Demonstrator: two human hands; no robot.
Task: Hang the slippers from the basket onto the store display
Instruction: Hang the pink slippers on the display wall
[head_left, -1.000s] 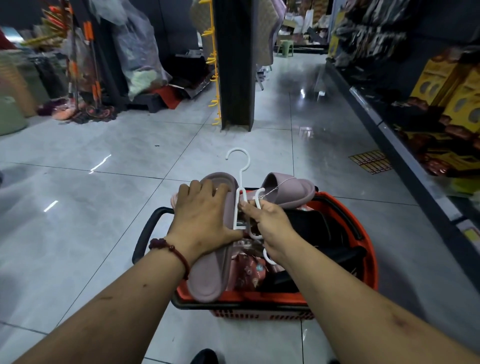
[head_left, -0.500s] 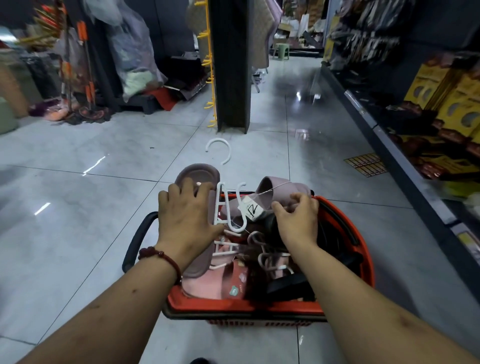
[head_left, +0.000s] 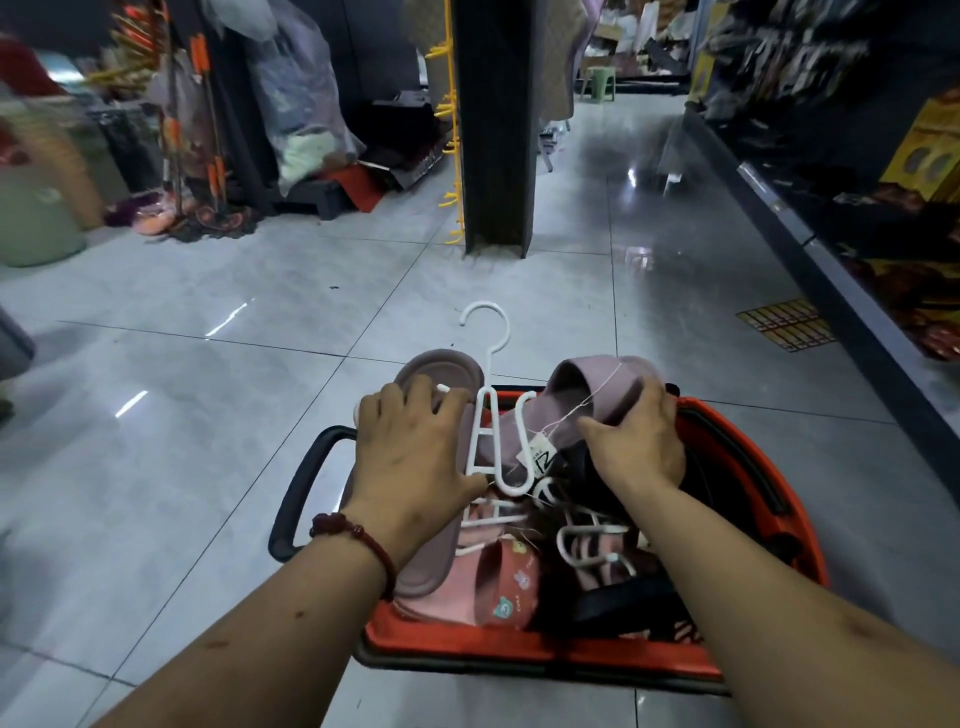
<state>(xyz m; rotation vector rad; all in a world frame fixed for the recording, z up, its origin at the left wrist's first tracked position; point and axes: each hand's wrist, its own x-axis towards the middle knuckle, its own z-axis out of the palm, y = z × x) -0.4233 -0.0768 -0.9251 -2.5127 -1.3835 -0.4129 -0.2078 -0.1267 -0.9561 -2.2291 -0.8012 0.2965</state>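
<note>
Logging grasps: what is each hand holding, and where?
Left hand grips the sole-up mauve slipper across its middle; right hand grips the other slipper by its strap.

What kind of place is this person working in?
Most likely a general goods shop: stocked shelves run along the right, yellow display hooks line a pillar, and a red shopping basket holds tagged slippers.
</note>
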